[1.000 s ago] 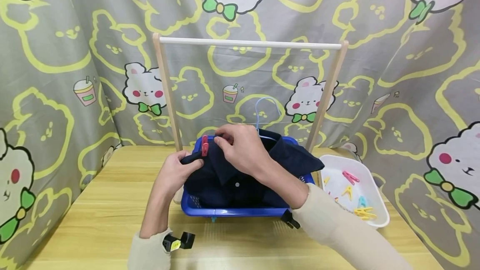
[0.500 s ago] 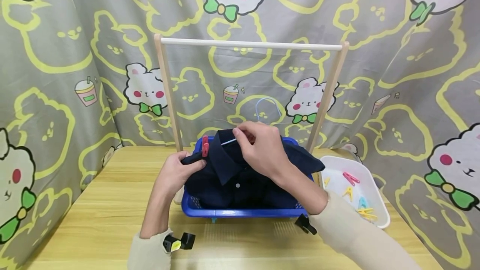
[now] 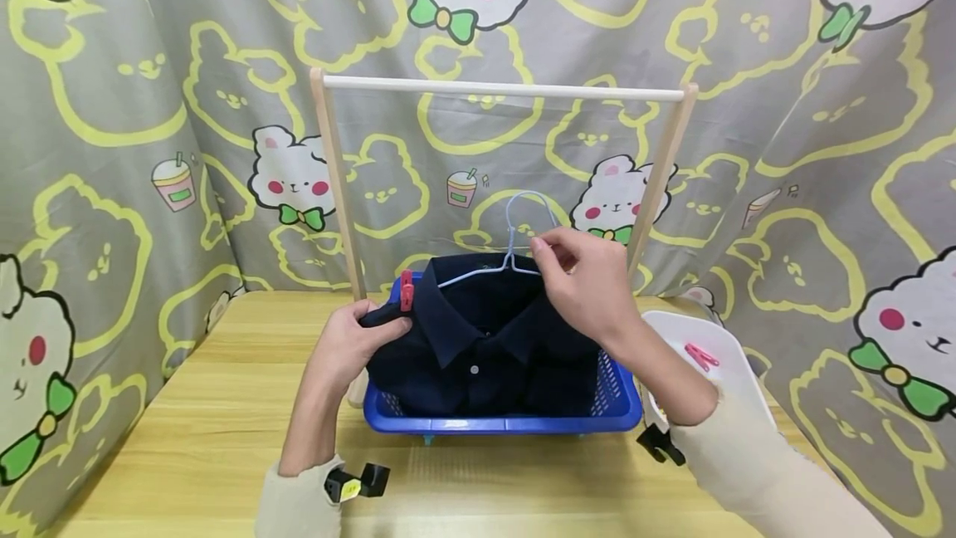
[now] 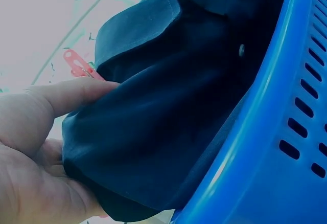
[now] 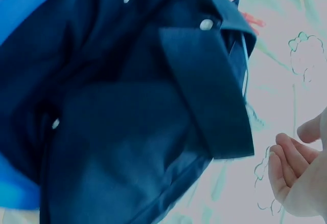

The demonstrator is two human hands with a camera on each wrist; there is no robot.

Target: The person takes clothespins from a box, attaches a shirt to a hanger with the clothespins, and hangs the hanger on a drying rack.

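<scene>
A dark navy shirt (image 3: 448, 380) with a collar and pale buttons sits on a light-blue hanger (image 3: 478, 272), whose hook stands up behind the collar. My left hand (image 3: 357, 343) pinches the shirt's shoulder between thumb and fingers. Beside that thumb, a red clothespin (image 3: 407, 292) is clipped to the shoulder; in the left wrist view the clothespin (image 4: 82, 66) shows past the thumb. My right hand (image 3: 590, 281) hovers at the other side of the collar. In the right wrist view the right hand (image 5: 299, 170) has loosely curled fingers, holds nothing and is apart from the cloth.
A blue perforated basket (image 3: 508, 424) holds the lower part of the shirt. Behind it stands a wooden rack with a white bar (image 3: 500, 87). A white tub (image 3: 739, 355) with a pink clothespin (image 3: 702, 355) is at the right, partly behind the right arm.
My right hand has moved rightward from the left side of the collar, across the neck, to its right side. The hanger and collar opening have come into view. My left hand keeps its pinch.
</scene>
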